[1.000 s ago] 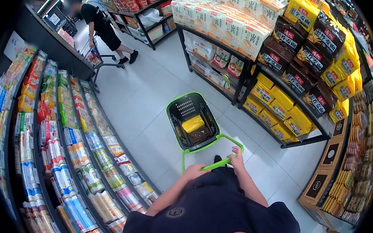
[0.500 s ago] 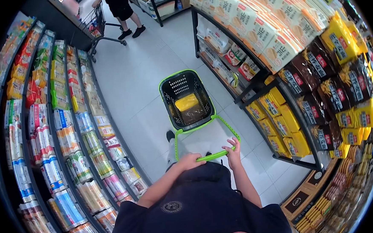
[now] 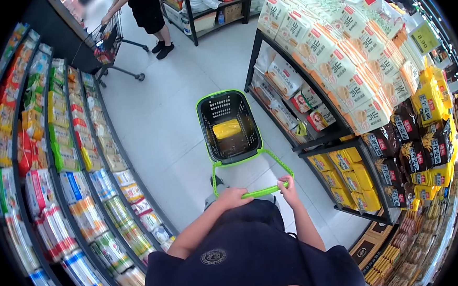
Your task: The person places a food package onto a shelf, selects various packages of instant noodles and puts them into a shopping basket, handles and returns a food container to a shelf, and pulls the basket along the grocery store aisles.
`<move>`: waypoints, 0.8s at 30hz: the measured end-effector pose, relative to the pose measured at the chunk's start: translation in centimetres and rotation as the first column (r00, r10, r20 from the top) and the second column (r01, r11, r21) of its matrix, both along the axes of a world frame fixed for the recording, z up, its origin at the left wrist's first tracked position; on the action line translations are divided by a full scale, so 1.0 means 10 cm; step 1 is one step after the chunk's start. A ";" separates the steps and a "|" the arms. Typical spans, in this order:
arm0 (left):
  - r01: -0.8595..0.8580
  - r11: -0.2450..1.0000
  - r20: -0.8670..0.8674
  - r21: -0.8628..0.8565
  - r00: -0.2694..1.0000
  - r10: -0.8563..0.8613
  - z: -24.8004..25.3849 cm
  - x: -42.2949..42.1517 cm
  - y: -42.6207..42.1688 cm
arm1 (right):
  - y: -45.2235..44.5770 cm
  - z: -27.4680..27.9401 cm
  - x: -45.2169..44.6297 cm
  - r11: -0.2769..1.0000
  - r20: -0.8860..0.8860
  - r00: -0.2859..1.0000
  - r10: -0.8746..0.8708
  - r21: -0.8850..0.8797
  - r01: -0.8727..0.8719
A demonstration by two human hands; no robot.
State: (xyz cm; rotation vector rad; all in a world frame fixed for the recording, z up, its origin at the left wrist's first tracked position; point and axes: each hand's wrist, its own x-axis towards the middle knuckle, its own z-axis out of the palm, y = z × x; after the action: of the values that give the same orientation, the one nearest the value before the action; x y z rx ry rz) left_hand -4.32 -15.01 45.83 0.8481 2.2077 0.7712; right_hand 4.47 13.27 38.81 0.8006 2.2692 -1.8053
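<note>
Head view: the person's left hand [image 3: 232, 198] is wrapped around the left part of a bright green plastic pull handle [image 3: 263, 191], and the right hand [image 3: 288, 188] has its fingers curled at the handle's other end; how firmly either squeezes cannot be told. The gripped bar's long axis runs roughly from nine o'clock to three, its right end a little higher in view.

From this grip, the deep black plastic basket with perforated walls and a green rim [image 3: 226, 109] lies at twelve o'clock, edging toward eleven, near the hands but apart from them. Its own long axis leans from eleven to five, so it stands nearly square to the bar. Two slim green side arms [image 3: 278, 163] join the handle to the basket's near end. The left hand is nearer the basket's centreline; the right is off toward five o'clock from it.

Inside the basket lie a glossy yellow soft package [image 3: 226, 129] and, just on its six o'clock side, a dark brown package [image 3: 234, 144], dim in shadow.

From the basket, packed grocery shelves [image 3: 87, 180] stand at nine o'clock, and a black-framed display rack [image 3: 321, 145] at four.
</note>
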 end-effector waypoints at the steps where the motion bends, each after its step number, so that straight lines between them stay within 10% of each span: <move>1: -0.029 0.999 0.005 0.027 1.000 0.029 0.09 -0.19 -0.09 | -0.08 0.08 -0.16 0.985 -0.011 0.993 0.119 0.129 -0.117; 6: -0.066 0.993 -0.031 0.093 0.997 0.070 0.11 -0.92 -0.33 | -0.26 0.63 -1.16 0.949 0.026 0.968 0.248 0.196 -0.248; 8: -0.066 0.992 -0.064 0.112 0.995 0.073 -0.04 -1.10 -0.32 | -0.30 0.75 -1.50 1.000 0.269 0.963 0.016 0.010 -0.019; 11: -0.071 0.988 -0.089 0.135 0.992 0.084 0.06 -1.50 -0.28 | -0.18 0.25 -1.76 0.982 0.101 0.995 -0.017 0.188 -0.002; 14: -0.029 0.997 -0.039 0.068 0.999 0.031 0.05 -1.94 -0.38 | -0.33 0.52 -2.18 1.000 0.334 0.942 -0.016 0.030 0.006; 24: -0.089 0.991 0.151 0.105 0.986 0.072 0.03 -3.75 -0.41 | -0.38 0.55 -3.92 1.000 0.281 0.960 -0.010 -0.010 0.013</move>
State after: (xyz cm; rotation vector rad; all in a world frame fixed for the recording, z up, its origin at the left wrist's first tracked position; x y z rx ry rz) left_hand -41.77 -19.14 46.15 0.7335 2.0943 0.9722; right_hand -34.68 9.48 44.36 0.9992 2.0746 -1.5902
